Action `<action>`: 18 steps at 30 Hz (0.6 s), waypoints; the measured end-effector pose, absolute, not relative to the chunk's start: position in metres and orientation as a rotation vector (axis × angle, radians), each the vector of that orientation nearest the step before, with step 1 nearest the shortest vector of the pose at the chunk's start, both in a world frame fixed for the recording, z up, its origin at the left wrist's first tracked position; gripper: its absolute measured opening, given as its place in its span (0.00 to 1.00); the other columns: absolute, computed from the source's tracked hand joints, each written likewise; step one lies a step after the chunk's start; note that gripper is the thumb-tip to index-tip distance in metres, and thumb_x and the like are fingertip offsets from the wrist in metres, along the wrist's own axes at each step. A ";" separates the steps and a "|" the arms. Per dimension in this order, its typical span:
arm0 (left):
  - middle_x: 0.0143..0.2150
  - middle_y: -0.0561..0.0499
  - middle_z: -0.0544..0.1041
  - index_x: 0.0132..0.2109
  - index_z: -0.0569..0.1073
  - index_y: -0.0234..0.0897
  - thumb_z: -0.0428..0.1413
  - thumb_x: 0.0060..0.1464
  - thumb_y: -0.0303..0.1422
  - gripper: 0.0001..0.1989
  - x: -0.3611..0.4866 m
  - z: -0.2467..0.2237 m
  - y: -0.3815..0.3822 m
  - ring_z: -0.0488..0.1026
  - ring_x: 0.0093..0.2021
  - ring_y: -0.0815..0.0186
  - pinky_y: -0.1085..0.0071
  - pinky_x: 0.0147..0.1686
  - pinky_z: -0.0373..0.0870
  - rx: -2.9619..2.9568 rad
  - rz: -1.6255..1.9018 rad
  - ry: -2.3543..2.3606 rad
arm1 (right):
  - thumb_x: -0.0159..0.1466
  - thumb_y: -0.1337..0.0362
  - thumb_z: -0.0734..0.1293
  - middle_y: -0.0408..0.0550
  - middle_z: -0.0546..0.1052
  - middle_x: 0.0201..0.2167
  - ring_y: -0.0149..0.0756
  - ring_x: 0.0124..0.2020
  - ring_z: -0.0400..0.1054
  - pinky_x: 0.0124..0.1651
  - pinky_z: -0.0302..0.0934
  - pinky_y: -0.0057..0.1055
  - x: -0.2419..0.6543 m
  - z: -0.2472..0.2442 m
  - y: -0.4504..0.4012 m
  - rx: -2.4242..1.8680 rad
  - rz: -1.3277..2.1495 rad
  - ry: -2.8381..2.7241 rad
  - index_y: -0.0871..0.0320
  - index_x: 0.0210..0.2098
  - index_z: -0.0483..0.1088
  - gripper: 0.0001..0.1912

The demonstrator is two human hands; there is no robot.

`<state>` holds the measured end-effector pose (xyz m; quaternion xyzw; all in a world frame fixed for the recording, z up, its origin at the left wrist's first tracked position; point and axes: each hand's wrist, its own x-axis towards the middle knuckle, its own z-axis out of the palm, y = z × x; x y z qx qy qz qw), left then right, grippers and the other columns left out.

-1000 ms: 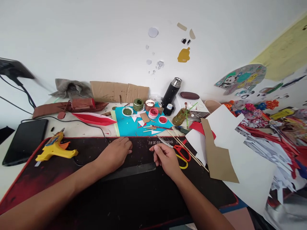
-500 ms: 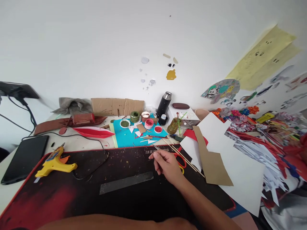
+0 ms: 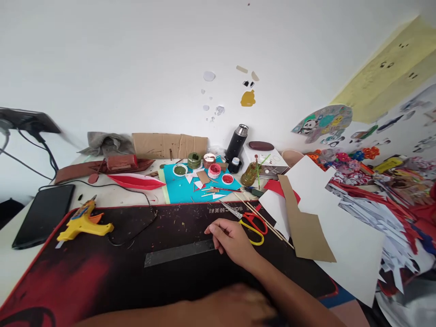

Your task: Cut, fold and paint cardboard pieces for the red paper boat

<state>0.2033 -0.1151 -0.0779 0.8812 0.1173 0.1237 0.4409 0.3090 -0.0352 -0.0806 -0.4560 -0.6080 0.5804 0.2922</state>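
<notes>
My right hand (image 3: 230,240) is over the black desk mat, its fingers loosely curled and closed, with nothing visible in them. Its fingertips overlap the right end of a clear ruler (image 3: 177,253); whether they touch it I cannot tell. Just beyond and to the right of that hand lie scissors (image 3: 250,222) with red and yellow handles. My left hand (image 3: 247,303) is smeared by motion at the bottom edge, under my right forearm. A dark, blurred shape borders its fingers, and its grip is hidden.
A yellow glue gun (image 3: 85,222) and its cord lie left, near a black tablet-like device (image 3: 44,218). Paint jars (image 3: 194,161) and brushes stand on blue paper (image 3: 177,193) at the back. Cardboard (image 3: 311,234), white paper (image 3: 354,247) and thin sticks (image 3: 265,220) lie right.
My right hand now overlaps the ruler's end and leaves more of the scissors showing. My left hand has come up into view, blurred. The camera's view has shifted slightly.
</notes>
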 end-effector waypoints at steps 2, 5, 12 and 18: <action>0.66 0.40 0.82 0.63 0.79 0.44 0.52 0.74 0.32 0.17 0.152 -0.067 -0.095 0.76 0.67 0.51 0.51 0.68 0.73 2.135 0.438 0.584 | 0.73 0.40 0.68 0.38 0.72 0.21 0.30 0.20 0.64 0.25 0.58 0.27 0.308 -0.085 -0.032 -1.215 1.547 -1.601 0.57 0.39 0.80 0.26; 0.50 0.46 0.86 0.52 0.80 0.43 0.48 0.73 0.34 0.15 0.080 -0.050 -0.063 0.81 0.49 0.58 0.60 0.53 0.78 1.914 0.492 1.114 | 0.72 0.38 0.69 0.37 0.70 0.20 0.30 0.19 0.63 0.24 0.57 0.27 0.305 -0.091 -0.025 -1.216 1.573 -1.523 0.57 0.39 0.80 0.27; 0.56 0.41 0.85 0.52 0.80 0.41 0.52 0.66 0.44 0.18 0.039 -0.059 -0.004 0.81 0.56 0.49 0.52 0.61 0.76 1.948 0.514 1.413 | 0.72 0.38 0.69 0.37 0.69 0.18 0.28 0.17 0.61 0.22 0.52 0.26 0.299 -0.097 -0.025 -1.203 1.555 -1.372 0.57 0.39 0.79 0.27; 0.57 0.44 0.86 0.57 0.81 0.43 0.51 0.71 0.43 0.18 0.040 -0.059 0.030 0.82 0.57 0.50 0.56 0.58 0.78 2.161 0.495 1.567 | 0.70 0.34 0.70 0.36 0.67 0.17 0.27 0.15 0.58 0.21 0.49 0.26 0.310 -0.098 -0.027 -1.230 1.492 -1.267 0.58 0.38 0.78 0.30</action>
